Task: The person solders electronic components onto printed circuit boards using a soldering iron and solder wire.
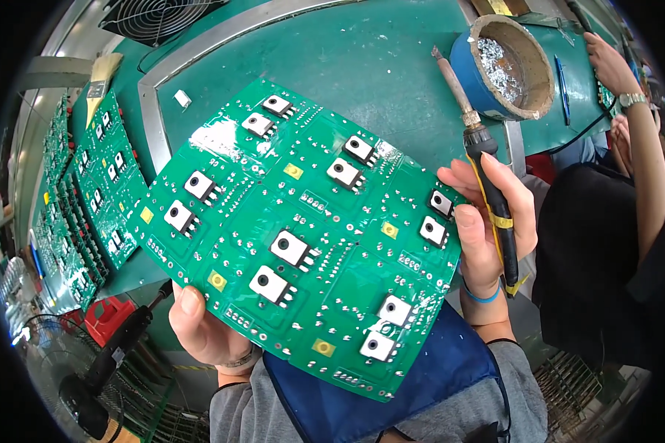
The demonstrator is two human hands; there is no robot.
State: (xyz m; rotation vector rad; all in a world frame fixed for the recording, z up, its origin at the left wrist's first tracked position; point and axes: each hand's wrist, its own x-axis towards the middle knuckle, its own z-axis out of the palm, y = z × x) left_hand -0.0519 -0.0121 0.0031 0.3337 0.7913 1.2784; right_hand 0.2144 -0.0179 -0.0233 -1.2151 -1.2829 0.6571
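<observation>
A large green circuit board (pixel 273 192) is held up tilted in front of me, with several white-faced, three-legged components and small solder points on its face. My left hand (pixel 203 328) grips its lower left edge, thumb on top and the other fingers hidden beneath. At the right edge, my right hand (pixel 495 214) pinches the board between thumb and fingers. That same hand also holds a soldering iron (pixel 488 173), black-handled with yellow tape. Its tip points up and away, beside a blue round pot (pixel 462 70) with a thick tan rim and silvery solder scraps inside.
More green circuit boards (pixel 100 177) stand in a row at the left, with a brush (pixel 102 77) above them. A black fan (pixel 159 18) sits at the far left. A blue pen (pixel 563 88) lies right of the pot. Another person's hand (pixel 609 63) is at the far right.
</observation>
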